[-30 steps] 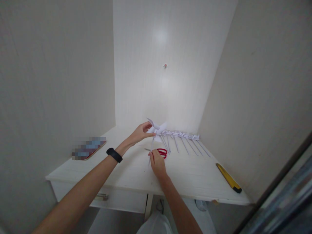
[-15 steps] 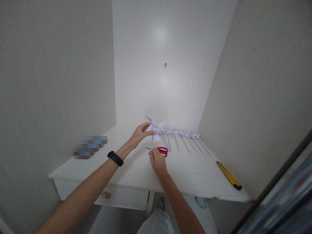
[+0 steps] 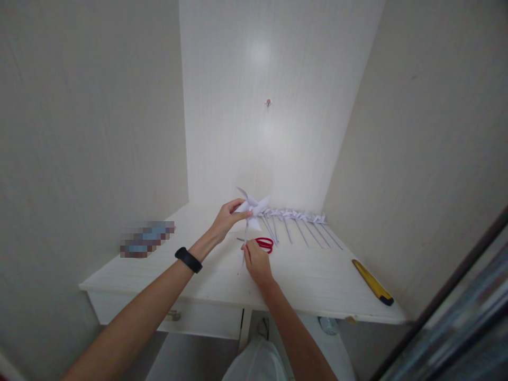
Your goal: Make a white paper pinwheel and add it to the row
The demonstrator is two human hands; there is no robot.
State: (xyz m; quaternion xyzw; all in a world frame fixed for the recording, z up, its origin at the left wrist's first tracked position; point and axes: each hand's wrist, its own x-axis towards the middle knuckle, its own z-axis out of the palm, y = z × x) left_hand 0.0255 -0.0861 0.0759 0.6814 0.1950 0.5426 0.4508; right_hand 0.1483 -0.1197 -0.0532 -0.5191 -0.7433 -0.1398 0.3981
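A white paper pinwheel (image 3: 259,207) on a thin paper stick is held up over the table, its blades fanned out. My left hand (image 3: 229,217) pinches the pinwheel's head near its centre, with the thumb across the front. Lower down, my right hand (image 3: 256,260) is closed around the stick, whose bottom end pokes out below the fingers. Red-handled scissors (image 3: 265,244) lie just behind my right hand, which partly covers them. Beyond them several finished-looking paper pinwheels (image 3: 296,215) rest in a row, sticks pointing toward me.
A yellow utility knife (image 3: 372,282) lies by the right edge of the white table (image 3: 206,275). On the left side is a pixelated flat object (image 3: 146,239). Walls enclose the table at the back and both sides. A drawer (image 3: 206,320) sits beneath the tabletop.
Both hands keep their hold on the pinwheel with barely any movement. The view has shifted very slightly.
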